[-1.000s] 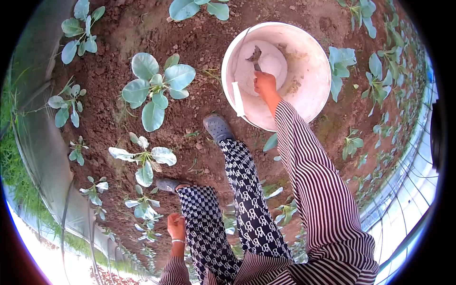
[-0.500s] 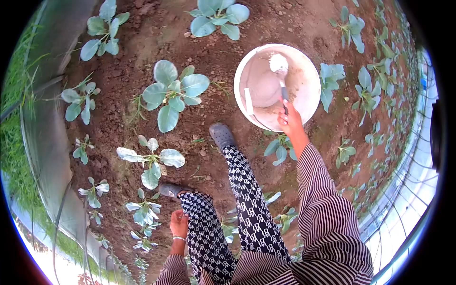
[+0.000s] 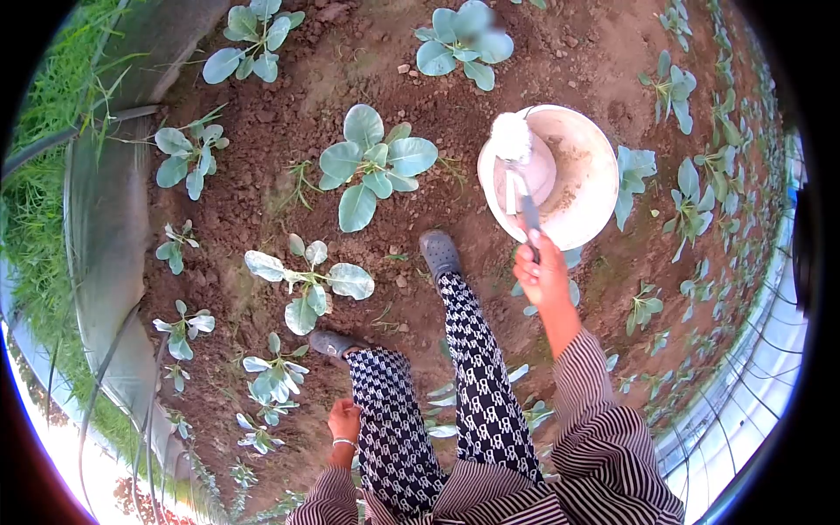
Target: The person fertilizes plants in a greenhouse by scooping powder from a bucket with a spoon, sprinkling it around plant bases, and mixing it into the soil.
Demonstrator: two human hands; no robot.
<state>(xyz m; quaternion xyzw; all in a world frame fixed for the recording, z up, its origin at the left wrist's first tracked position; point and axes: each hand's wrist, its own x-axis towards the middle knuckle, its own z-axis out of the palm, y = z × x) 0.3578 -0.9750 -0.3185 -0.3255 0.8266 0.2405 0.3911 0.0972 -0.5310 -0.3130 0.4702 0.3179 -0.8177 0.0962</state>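
My right hand [image 3: 541,269] is wrapped round the dark handle of a spoon-like tool [image 3: 530,212]. A heap of white powder [image 3: 511,137] sits on the tool's head, above the left side of a white bucket [image 3: 601,188]. More pale powder lies inside the bucket, and its white handle grip shows near the left rim. My left hand [image 3: 344,420] hangs beside my left leg, its fingers curled; anything in them is too small to make out.
Broad-leaved green plants grow in brown soil, one [image 3: 376,166] left of the bucket and a paler one [image 3: 311,284] by my feet. A grey shoe [image 3: 440,254] stands below the bucket. Plastic sheeting [image 3: 109,254] and hoses run along the left.
My right hand has drawn back from inside the bucket, lifting the tool with white powder on it. The view has shifted, and the bucket now appears farther right. My left hand stays by the leg.
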